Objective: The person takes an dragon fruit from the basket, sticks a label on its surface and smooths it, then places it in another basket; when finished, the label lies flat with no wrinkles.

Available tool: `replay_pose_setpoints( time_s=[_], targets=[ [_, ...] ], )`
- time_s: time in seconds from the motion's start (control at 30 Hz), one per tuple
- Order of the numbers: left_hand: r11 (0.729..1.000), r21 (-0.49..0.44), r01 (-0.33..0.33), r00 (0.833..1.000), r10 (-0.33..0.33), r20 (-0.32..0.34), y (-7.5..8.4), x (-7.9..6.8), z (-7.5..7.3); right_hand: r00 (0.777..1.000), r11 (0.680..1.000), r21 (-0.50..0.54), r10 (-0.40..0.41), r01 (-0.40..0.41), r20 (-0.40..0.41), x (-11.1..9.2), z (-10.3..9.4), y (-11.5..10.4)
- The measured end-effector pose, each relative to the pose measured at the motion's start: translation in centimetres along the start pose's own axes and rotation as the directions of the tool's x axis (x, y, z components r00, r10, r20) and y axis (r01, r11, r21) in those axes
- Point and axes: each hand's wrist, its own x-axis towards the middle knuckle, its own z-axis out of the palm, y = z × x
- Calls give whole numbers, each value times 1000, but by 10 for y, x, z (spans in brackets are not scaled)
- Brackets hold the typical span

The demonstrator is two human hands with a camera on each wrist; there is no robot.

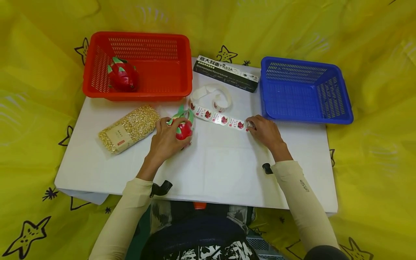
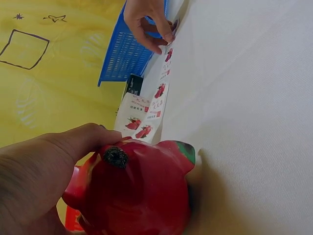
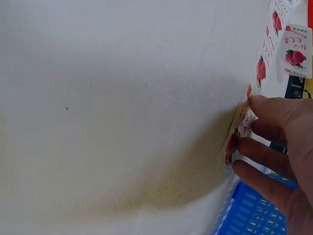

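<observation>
A red dragon fruit point(image 1: 183, 130) with green leaf tips is gripped by my left hand point(image 1: 165, 140) on the white table. In the left wrist view the fruit point(image 2: 142, 191) fills the lower middle, with the thumb over its top. To the right, my right hand point(image 1: 267, 132) pinches the free end of a strip of stickers point(image 1: 221, 119) printed with dragon fruit. The strip's back part curls into a loose loop behind the fruit. In the right wrist view the thumb and fingers of the right hand point(image 3: 286, 134) hold the strip point(image 3: 260, 71) near its end.
A red basket point(image 1: 146, 96) at the back left holds another dragon fruit point(image 1: 123, 76). A bag of corn kernels point(image 1: 130, 129) lies left of my left hand. A black pasta box point(image 1: 224, 75) lies behind the strip, and a blue basket point(image 1: 308, 118) stands at the back right.
</observation>
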Motion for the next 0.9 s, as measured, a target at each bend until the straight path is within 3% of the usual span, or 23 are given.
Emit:
replay_pose_setpoints(
  time_s=[0.3,0.47,0.9],
  targets=[
    [1000,4,-2,1000,2,5,0,0,-1,998,999,5,-50,50,-42,-1,3,0],
    [1000,4,8,1000,-8,14,0,0,0,997,997,7,-74,74,-26,-1,4,2],
    [1000,2,21,1000,-22,22,-2,1,1,998,998,-15,-59,59,-21,4,-2,1]
  ],
)
